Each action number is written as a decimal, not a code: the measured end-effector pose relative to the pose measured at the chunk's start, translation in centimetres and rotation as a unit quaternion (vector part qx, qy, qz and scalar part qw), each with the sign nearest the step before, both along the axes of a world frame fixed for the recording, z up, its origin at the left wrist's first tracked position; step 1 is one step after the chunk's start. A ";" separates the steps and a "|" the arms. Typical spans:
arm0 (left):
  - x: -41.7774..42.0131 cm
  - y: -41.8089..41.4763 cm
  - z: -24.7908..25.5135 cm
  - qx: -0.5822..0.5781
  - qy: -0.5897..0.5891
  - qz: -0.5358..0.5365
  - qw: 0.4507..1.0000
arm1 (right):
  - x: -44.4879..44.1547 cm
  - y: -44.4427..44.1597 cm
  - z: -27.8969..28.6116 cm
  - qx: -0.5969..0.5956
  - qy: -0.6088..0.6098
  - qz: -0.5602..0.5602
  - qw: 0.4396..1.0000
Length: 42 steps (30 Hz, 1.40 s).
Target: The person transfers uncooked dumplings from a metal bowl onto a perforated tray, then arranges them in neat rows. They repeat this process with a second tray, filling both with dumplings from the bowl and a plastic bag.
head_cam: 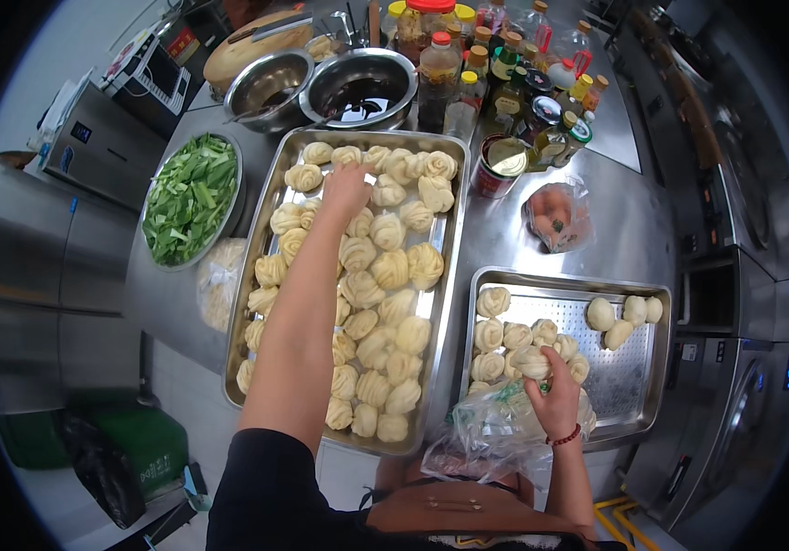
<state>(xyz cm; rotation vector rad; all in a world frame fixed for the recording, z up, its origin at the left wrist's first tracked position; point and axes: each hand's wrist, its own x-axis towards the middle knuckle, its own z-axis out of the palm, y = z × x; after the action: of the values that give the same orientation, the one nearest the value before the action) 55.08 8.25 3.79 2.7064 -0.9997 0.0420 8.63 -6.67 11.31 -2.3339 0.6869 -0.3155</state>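
My left hand (348, 187) reaches to the far part of a large metal tray (460, 206) full of twisted pale buns; its fingertips are over the buns near the far rim, and whether they grip one is hard to tell. My right hand (554, 396), with a red bead bracelet at the wrist, holds a twisted bun (531, 362) between thumb and fingers above a smaller perforated metal tray (663, 344). Several twisted buns lie in that tray's left part, and smooth round buns (601, 315) at its far right. A clear plastic bag (491, 427) lies over its near left corner.
A bowl of chopped green leaves (191, 200) and a bag of pale food (222, 282) flank the large tray. Beyond it stand metal bowls (360, 89), bottles (439, 76) and an open can (498, 165). A bagged reddish food (556, 213) lies beyond the smaller tray.
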 end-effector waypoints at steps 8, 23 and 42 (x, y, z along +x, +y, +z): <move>-2.3 -4.2 0.8 -0.185 -0.078 -0.108 0.974 | 0.7 0.6 -0.4 -0.023 -0.015 0.013 1.000; -2.1 2.4 2.8 0.006 -0.139 0.129 0.982 | 1.4 0.6 -0.1 -0.006 0.028 0.015 0.999; -6.8 -4.8 2.1 -0.213 0.012 -0.125 0.969 | 4.4 1.8 0.8 -0.014 -0.012 0.060 0.998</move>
<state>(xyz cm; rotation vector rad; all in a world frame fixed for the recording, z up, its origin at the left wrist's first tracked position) 48.29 3.42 5.85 2.1770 -1.1646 0.1558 12.99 -4.83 12.13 -2.3823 0.5313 -0.2997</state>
